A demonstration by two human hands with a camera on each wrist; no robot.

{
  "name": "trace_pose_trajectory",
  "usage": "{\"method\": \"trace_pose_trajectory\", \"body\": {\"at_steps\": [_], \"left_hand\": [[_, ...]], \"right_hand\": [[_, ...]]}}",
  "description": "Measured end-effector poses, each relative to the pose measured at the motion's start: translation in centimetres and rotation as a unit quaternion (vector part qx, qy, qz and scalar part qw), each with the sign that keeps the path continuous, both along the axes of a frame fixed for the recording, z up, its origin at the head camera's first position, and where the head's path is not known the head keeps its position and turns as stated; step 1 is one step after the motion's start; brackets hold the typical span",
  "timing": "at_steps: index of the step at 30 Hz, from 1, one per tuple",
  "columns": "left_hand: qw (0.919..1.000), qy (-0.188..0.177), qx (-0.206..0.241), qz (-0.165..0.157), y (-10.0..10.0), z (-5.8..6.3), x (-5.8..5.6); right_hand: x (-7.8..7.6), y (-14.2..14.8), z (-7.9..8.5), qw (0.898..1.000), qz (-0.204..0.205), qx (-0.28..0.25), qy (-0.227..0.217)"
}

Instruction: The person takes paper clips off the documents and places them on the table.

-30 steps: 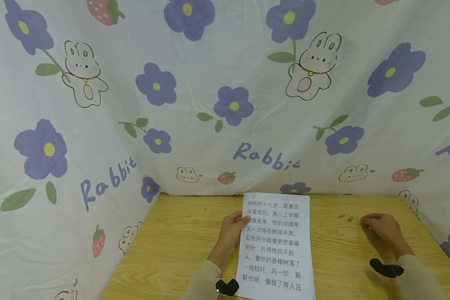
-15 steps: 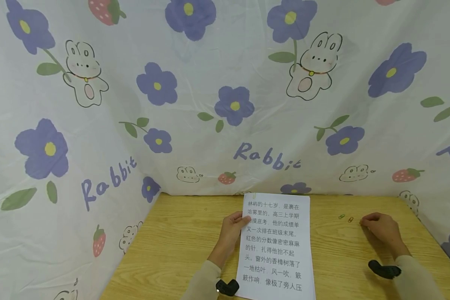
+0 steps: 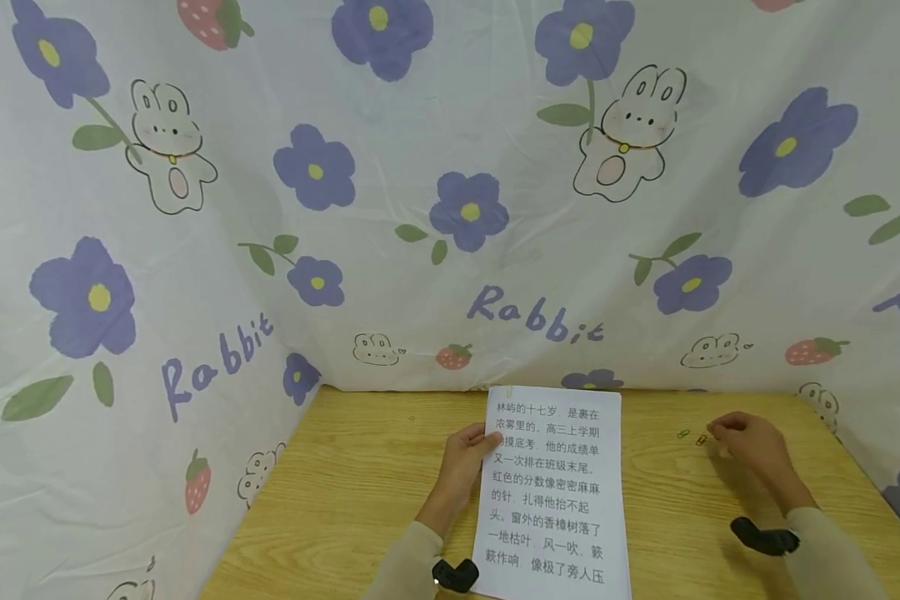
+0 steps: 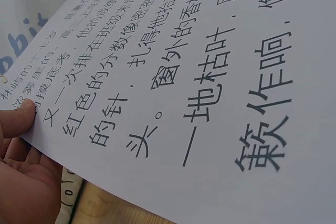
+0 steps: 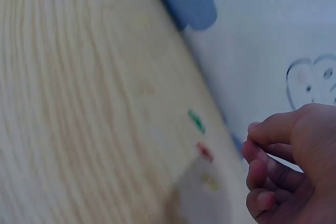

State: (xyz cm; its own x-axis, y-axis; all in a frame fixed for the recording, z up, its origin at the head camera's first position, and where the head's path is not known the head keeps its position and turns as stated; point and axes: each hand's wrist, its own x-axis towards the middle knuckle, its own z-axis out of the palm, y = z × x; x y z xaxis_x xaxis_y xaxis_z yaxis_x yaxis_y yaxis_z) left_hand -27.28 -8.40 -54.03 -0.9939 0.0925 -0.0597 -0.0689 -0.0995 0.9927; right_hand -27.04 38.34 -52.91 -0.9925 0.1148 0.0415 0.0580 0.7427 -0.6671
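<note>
Key relation: red clip lies on the surface just L of the R hand, a touch nearer the wearer than its fingertips. Green clip sits a bit further L, apart from red but near it. Long axes of both run diag. in head view, near-L to far-R, approx. parallel. Yellow clip shows only in R wrist view, in line w/ the other two & inside the hand's shadow; blurry, can't pick it out in head view.

R hand is def. nearer to all three; L hand is on the far side of the paper.

Pose: R forearm comes in from near R, fingers pointing L, hand apparently off the surface w/ shadow below. Fingers curled, thumb & index tips abt. together; can't tell if anything tiny's between. L hand's clamped on the paper's L edge, thumb on top, fingers under. Top clip sits at paper's far L corner.
</note>
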Motion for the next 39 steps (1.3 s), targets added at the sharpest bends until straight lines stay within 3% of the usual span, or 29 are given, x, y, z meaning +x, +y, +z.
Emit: {"method": "trace_pose_trajectory", "body": {"at_steps": [11,16,20,31,39], "left_hand": [[1.0,0.007,-0.001,-0.003,0.0,-0.3,0.1],[1.0,0.003,0.0,-0.001,0.1,-0.3,0.0],[1.0,0.004,-0.002,-0.002,0.2,-0.3,0.0],[1.0,-0.001,-0.001,-0.008,0.4,-0.2,0.0],[1.0,0.003,-0.006,-0.006,0.5,0.1,0.1]], "right_hand": [[-1.4,-6.8,5.7,0.992,0.06,0.001,0.108],[-1.6,-10.4,8.7,0.987,0.096,-0.012,0.129],[-1.8,-13.2,10.2,0.981,0.13,-0.028,0.139],[-2.8,-19.5,11.3,0.971,0.188,-0.03,0.148],[-3.5,-22.7,10.8,0.968,0.211,-0.024,0.135]]}}
